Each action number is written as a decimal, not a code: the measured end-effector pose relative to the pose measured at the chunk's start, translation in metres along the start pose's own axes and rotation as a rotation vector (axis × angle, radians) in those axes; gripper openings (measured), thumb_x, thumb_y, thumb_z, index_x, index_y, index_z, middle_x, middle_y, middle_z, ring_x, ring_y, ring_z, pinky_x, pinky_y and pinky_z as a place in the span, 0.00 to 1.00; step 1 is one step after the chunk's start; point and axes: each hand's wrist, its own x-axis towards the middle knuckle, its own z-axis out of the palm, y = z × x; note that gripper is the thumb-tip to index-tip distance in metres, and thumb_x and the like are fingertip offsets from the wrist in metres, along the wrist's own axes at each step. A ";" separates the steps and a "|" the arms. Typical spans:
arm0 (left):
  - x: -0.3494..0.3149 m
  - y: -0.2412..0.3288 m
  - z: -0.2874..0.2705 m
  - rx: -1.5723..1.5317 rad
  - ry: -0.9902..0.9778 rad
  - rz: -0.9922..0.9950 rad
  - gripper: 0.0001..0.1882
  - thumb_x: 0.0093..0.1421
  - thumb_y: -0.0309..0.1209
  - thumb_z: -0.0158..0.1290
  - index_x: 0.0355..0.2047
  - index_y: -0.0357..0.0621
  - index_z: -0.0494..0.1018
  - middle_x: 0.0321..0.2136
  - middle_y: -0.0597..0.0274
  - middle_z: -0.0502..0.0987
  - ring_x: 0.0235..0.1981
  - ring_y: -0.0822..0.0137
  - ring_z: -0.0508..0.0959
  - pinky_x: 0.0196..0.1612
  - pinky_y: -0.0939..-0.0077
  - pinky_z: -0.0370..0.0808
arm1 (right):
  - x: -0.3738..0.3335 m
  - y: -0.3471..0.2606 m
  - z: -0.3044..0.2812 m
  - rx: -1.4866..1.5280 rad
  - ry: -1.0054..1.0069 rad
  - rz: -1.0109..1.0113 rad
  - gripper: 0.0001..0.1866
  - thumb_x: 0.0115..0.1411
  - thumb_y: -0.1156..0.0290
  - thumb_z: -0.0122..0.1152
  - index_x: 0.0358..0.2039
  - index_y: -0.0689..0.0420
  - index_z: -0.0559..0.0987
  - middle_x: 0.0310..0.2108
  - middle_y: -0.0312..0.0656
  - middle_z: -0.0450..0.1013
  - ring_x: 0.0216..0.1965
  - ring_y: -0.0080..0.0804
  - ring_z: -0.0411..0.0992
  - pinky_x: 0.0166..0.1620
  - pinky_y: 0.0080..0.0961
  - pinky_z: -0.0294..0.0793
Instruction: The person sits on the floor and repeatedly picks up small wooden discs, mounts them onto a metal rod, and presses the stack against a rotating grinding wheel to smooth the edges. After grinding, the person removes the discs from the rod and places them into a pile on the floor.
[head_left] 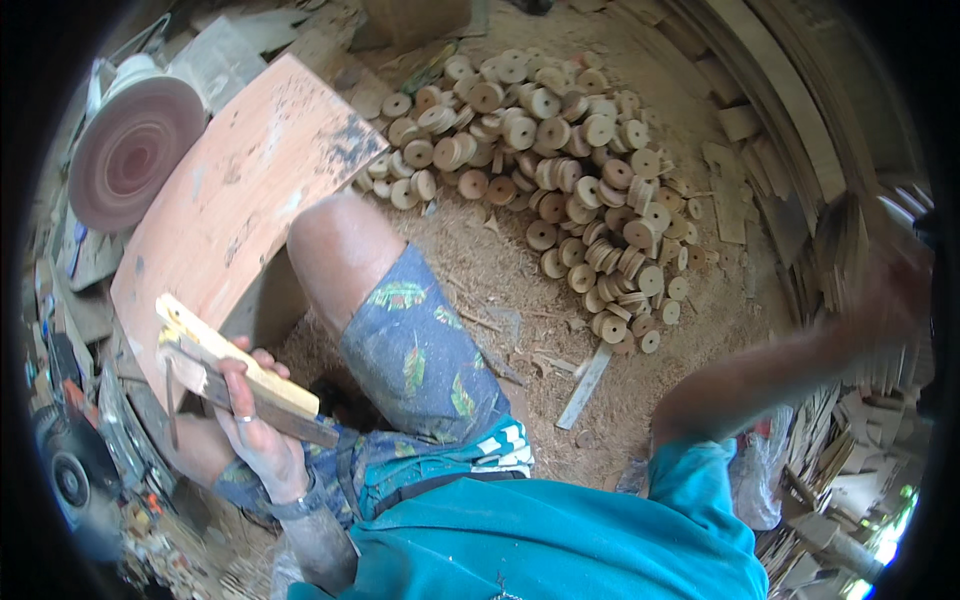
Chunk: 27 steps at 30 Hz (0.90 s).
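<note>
Head view, from the left: the left hand (268, 445) has its fingers wrapped around two lengths of wood held together, a pale yellow strip (240, 352) and a darker brown strip (285, 418) alongside it, both slanting above the person's lap. At the far right edge, the right hand (890, 285) is blurred beside stacked boards (780, 90) — how far open it is, or whether it holds anything, I cannot tell. Across the room, left to right, stand one round reddish disc (138, 150), then one broad pinkish board (240, 175) with dark stains, reaching up beside the raised knee. Sawdust covers the brown floor (490, 260); on it lies one heap of holed wooden discs (550, 135) — too many and too overlapped to count — and, nearer the person, one pale flat slat (585, 388). One clear plastic bag (762, 475) sits by the right sleeve.
</note>
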 end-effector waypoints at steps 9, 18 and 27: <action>-0.003 -0.004 -0.013 0.043 -0.067 -0.030 0.12 0.69 0.40 0.49 0.44 0.46 0.69 0.51 0.57 0.67 0.42 0.67 0.71 0.44 0.69 0.73 | -0.302 0.178 0.186 -0.200 -0.843 0.589 0.40 0.49 0.64 0.72 0.63 0.52 0.68 0.53 0.51 0.74 0.57 0.46 0.71 0.60 0.40 0.68; -0.011 -0.011 -0.017 0.033 -0.051 -0.051 0.12 0.68 0.40 0.50 0.43 0.46 0.68 0.50 0.57 0.67 0.41 0.67 0.70 0.43 0.70 0.73 | -0.287 0.198 0.153 0.159 -0.663 1.079 0.39 0.44 0.69 0.74 0.57 0.61 0.70 0.51 0.49 0.71 0.49 0.40 0.73 0.53 0.30 0.72; -0.007 -0.015 -0.012 0.046 0.006 -0.098 0.14 0.68 0.41 0.50 0.46 0.45 0.69 0.51 0.57 0.68 0.42 0.67 0.71 0.43 0.71 0.74 | -0.311 0.200 0.164 0.136 -0.241 1.405 0.24 0.46 0.56 0.78 0.34 0.58 0.75 0.33 0.40 0.72 0.38 0.23 0.68 0.40 0.22 0.69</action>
